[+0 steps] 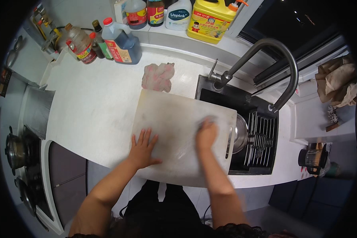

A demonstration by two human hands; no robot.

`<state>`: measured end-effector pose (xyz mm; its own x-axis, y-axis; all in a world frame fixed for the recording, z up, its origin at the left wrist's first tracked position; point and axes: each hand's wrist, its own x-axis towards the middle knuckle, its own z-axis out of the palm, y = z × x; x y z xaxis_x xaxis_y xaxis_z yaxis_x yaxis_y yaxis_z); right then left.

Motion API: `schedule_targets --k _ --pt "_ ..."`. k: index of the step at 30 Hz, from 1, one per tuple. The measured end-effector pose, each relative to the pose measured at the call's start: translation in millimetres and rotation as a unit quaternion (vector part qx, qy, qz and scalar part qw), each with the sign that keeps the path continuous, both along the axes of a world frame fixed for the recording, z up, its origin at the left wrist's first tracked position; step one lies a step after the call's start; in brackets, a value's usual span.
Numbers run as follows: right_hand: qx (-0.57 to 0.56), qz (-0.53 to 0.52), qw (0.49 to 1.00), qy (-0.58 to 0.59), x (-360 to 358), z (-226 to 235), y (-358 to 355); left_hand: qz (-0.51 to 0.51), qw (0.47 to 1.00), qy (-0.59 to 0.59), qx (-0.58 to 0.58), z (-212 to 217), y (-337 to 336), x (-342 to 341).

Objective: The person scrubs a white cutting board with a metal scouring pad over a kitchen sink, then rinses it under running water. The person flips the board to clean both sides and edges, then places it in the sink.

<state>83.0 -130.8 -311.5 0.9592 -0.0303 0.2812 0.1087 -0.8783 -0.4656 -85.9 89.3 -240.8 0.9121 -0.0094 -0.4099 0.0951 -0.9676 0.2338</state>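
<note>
Evidently your work on the cutting board [174,115] is under way and not finished: pale streaks and grey patches mark its surface near your right hand [207,137], which is blurred, as if mid-stroke. How much has been covered, you cannot tell from one view; judged by the patches, the far and left parts may need attention. Board position: flat, mostly on the counter [91,99], its right end, with the handle slot, over the sink [218,96]. Left hand [142,150]: fingers spread apart, laid on the board at its left edge, gripping nothing. Right hand: fingers curled together, apparently around a small dark item [211,118], identity lost to blur, over the board's right half.
</note>
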Motion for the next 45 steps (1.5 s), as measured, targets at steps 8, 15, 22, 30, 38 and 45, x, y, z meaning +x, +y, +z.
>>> schedule_targets --k 8,15,22,30,38,45 --pt "0.001 0.080 0.997 -0.007 33.7 27.6 -26.4 -0.002 1.000 0.021 0.011 -2.3 -0.9 -1.4" --pt "0.042 0.192 0.967 0.160 -74.4 9.5 38.6 -0.006 1.000 0.007 0.012 -7.6 -1.2 -0.3" --pt "0.157 -0.105 0.977 0.103 70.4 44.8 -63.4 -0.003 1.000 0.010 0.008 -10.0 -0.9 0.5" --pt "-0.105 0.063 0.991 -0.046 15.4 15.8 -88.9 -0.008 1.000 0.004 0.011 -15.3 3.2 -3.9" --pt "-0.094 0.060 0.994 -0.018 11.4 13.0 -106.7 -0.004 0.999 0.032 0.016 -11.8 2.0 -1.4" --pt "-0.065 0.014 0.996 -0.058 104.0 3.2 -112.9 -0.026 0.999 0.005 0.021 -16.0 1.4 -0.6"
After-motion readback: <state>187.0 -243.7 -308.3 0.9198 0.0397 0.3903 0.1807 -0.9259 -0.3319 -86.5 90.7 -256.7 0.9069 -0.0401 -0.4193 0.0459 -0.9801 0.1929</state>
